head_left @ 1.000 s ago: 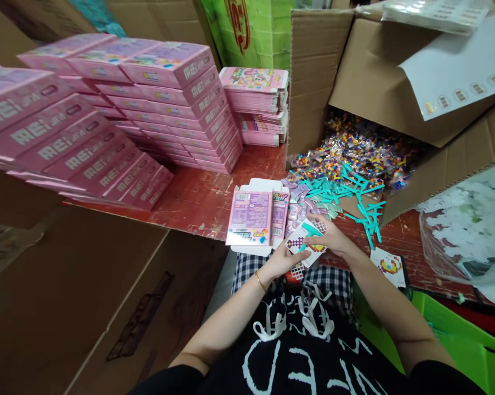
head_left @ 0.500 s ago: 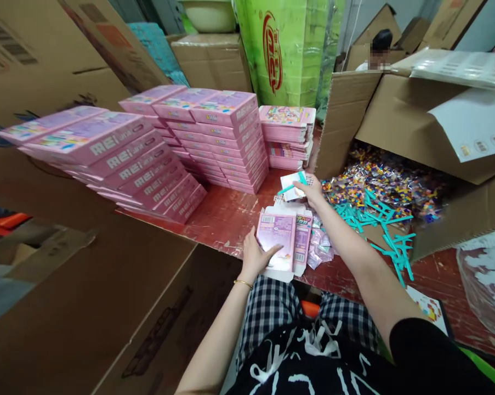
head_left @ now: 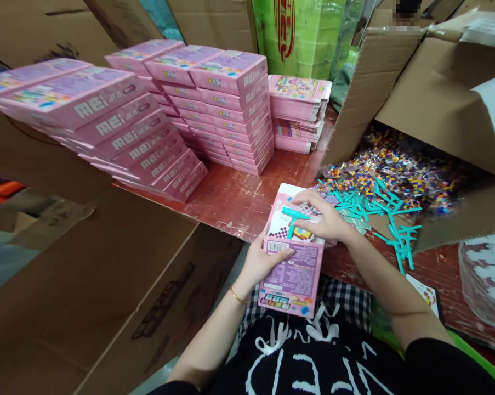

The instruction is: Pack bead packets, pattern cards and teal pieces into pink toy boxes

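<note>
My left hand (head_left: 266, 260) is closed round the left side of a pink and purple cardboard box (head_left: 294, 277), thumb across its printed face. The box is tilted up over my lap, its top end open with a white flap raised. At that opening my right hand (head_left: 323, 216) grips a teal T-shaped plastic tool (head_left: 291, 217) together with a printed card (head_left: 280, 226). The lower ends of the card and tool reach the box's mouth; how deep they sit inside is hidden. Several more teal plastic tools (head_left: 399, 233) lie in a loose heap to the right.
Stacks of closed pink boxes (head_left: 234, 118) stand at the back left. Flatter pink cartons (head_left: 299, 107) are piled behind. A large open carton (head_left: 350, 99) at right spills small bags of colourful beads (head_left: 395, 164). A person's head shows beyond it.
My left hand has lifted the box off the table edge and tilted it up. My right hand has brought the teal tool and card down to its open end. The view has shifted lower and closer.
</note>
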Demonstrator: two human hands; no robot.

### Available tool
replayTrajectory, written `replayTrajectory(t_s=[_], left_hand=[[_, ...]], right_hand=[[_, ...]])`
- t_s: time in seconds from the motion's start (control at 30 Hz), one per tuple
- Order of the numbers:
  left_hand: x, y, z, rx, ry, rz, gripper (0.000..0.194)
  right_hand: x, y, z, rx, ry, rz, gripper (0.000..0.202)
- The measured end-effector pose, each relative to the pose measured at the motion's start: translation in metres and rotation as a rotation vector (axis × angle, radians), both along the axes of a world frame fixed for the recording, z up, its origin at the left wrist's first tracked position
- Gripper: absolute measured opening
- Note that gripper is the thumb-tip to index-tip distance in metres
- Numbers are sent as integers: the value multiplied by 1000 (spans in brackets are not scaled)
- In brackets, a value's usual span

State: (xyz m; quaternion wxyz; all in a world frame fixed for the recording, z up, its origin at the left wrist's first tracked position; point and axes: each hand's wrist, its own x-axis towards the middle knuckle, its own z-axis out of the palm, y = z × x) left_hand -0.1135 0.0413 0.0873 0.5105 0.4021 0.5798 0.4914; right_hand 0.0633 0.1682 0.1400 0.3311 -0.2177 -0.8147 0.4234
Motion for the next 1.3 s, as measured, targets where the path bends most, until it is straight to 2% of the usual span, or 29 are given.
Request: replayTrajectory(t_s=[0.07, 0.13, 0.23, 0.33, 0.4, 0.43, 0.53, 0.6, 0.67, 0.73, 0.8, 0.9, 1.0, 1.07, 1.1, 1.2, 1.27, 1.3], left_hand=[[17, -16, -5, -34, -46, -34, 46], [33, -29, -15, -77, -62, -68, 44], [51, -43, -28, -149, -141, -79, 44], [63, -51, -30, -147, -182, -81, 48], [68, -54, -27, -93, -176, -96, 53], [69, -55, -25, -58, -170, -99, 59], [72, -58, -23, 46, -135, -66, 80], [72, -61, -26, 97, -67, -41, 82], [71, -63, -29, 131, 7, -42, 68], [69, -63, -32, 123, 46, -114, 47], [66, -63, -32, 93, 45, -221, 32], [63, -61, -30, 68, 48, -300, 31], [62, -61, -28, 122, 81, -192, 41], [63, -62, -28, 184, 70, -99, 58], [63, -63, -29, 199, 65, -82, 58], [63, -62, -35, 163, 87, -132, 30], [64, -59, -42, 152, 76, -141, 29], [66, -58, -45, 173, 41, -102, 30]], right_hand=[[24, -25, 2, 39, -87, 73, 25], [45, -46, -4, -2, -215, 190, 20], [68, -73, -17, -137, -306, 231, 27], [81, -96, -24, -274, -297, 232, 45], [90, -108, -29, -287, -265, 145, 52], [95, -114, -34, -255, -232, 24, 51], [106, -131, -58, -140, -63, -450, 45], [108, -142, -77, -163, 35, -573, 47], [103, -153, -93, -212, 73, -567, 48], [94, -160, -101, -208, 70, -591, 34], [87, -164, -101, -187, 60, -618, 18], [80, -165, -95, -133, 48, -623, 17], [80, -162, -90, -41, 46, -691, 48], [82, -160, -90, -92, 117, -728, 61], [83, -159, -92, -149, 152, -717, 56], [86, -160, -99, -269, 162, -611, 21], [85, -162, -103, -260, 159, -574, 23], [83, -163, -104, -251, 201, -586, 20]])
